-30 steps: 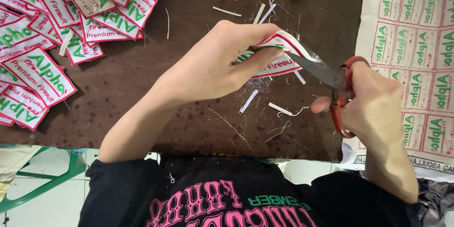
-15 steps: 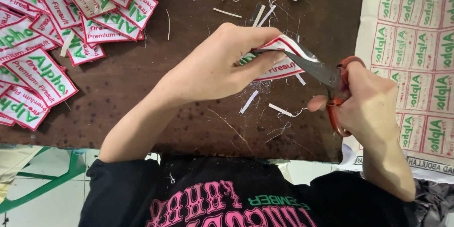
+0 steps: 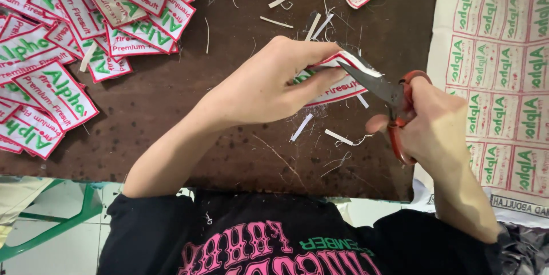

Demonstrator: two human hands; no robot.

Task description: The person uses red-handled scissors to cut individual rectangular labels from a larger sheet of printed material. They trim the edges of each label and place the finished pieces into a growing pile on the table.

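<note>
The left hand (image 3: 269, 83) pinches a cloth patch (image 3: 343, 77) up off the tabletop (image 3: 229, 137), so the red-handled scissors (image 3: 389, 103), gripped by the right hand (image 3: 437, 123), can trim its edge.

Patch (image 3: 343, 83): white, red-bordered, green lettering, bent, held above table centre; scissors (image 3: 389, 103): red handles, dark blades at its right edge

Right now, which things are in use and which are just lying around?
In use:
left hand pinching a white red-edged fabric patch
right hand working red-handled scissors

Lying about:
pile of cut patches
uncut printed patch sheet
white offcut strips
brown tabletop
</note>
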